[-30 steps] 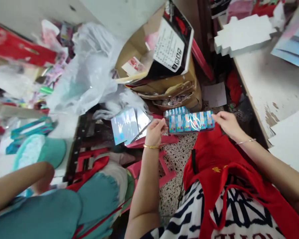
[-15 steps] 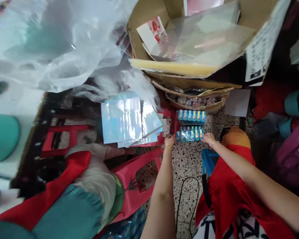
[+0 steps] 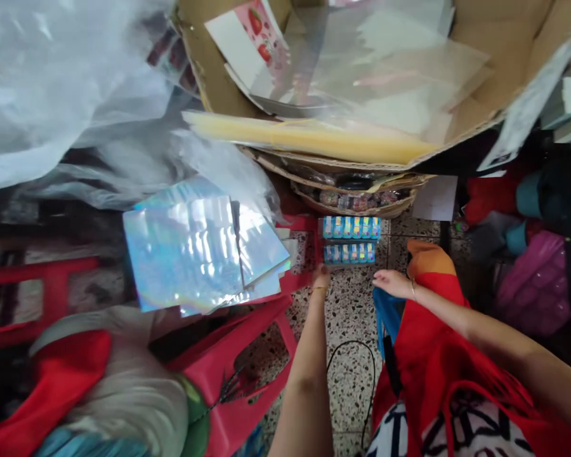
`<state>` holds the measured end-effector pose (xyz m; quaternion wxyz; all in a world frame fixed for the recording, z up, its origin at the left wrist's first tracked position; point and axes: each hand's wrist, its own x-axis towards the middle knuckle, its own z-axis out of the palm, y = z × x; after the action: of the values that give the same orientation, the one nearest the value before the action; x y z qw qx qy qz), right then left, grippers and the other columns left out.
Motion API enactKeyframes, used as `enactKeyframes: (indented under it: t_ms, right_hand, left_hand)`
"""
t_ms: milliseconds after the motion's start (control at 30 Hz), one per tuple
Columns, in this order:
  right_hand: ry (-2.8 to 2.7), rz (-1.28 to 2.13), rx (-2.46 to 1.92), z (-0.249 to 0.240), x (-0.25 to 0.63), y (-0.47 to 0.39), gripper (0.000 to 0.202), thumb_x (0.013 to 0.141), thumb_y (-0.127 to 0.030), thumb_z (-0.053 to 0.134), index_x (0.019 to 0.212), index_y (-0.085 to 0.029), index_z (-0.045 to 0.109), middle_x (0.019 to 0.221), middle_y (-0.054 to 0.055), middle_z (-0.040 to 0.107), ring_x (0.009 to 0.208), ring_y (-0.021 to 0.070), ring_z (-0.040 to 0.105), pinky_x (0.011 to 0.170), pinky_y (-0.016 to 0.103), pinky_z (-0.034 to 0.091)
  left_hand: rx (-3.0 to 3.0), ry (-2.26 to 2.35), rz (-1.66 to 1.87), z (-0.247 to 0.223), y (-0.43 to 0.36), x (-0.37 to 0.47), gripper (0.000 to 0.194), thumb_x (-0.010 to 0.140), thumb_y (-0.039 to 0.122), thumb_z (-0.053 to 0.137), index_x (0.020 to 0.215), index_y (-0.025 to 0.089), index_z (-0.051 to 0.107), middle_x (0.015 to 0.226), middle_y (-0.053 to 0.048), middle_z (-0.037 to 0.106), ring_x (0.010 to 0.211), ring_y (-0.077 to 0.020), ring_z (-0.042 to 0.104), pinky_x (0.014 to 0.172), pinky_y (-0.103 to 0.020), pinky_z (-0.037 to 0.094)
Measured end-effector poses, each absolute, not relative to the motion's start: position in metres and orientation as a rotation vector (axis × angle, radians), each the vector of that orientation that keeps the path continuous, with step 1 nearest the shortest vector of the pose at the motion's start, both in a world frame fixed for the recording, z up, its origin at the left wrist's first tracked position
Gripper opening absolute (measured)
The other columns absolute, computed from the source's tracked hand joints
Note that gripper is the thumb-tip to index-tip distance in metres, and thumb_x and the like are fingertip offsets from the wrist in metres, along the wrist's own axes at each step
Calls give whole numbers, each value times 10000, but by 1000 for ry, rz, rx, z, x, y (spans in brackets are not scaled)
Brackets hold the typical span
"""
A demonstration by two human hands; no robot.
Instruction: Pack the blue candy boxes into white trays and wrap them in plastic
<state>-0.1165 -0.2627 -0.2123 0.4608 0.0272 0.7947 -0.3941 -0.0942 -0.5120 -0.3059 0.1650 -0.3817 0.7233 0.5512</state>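
Note:
Two rows of small blue packs lie one behind the other over the speckled floor: a far row [image 3: 351,227] and a near row [image 3: 349,254], in clear wrap. My left hand [image 3: 320,278] is at the left end of the near row; its fingers are blurred, and whether it grips the row is unclear. Just right of and below that row, my right hand [image 3: 391,281] is apart from it, with fingers drawn together and nothing visible in them. Shiny holographic sheets [image 3: 190,247] are stacked to the left.
A large cardboard box [image 3: 509,44] with printed sheets stands ahead, above another box [image 3: 390,206]. Red stools [image 3: 219,374] and a seated person [image 3: 124,381] are at left. A blue stool [image 3: 385,311], a black cable [image 3: 374,381] and a purple bag [image 3: 535,285] are visible.
My right hand has come off the right end of the near row and moved slightly down. The view has shifted, bringing the cardboard box and sheets closer.

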Motion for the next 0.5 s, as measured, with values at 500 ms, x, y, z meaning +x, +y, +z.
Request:
enactKeyframes:
  t_ms: [500]
  right_hand:
    - [2462, -1744, 773, 36, 84, -31, 414, 900, -556, 559, 896, -154, 656, 836, 27, 656, 754, 132, 561, 741, 267, 478]
  left_hand:
    - [2060, 1825, 1186, -85, -109, -44, 406, 895, 328, 574, 1276, 188, 581, 1323, -140, 595, 1250, -273, 530, 1082, -456, 411]
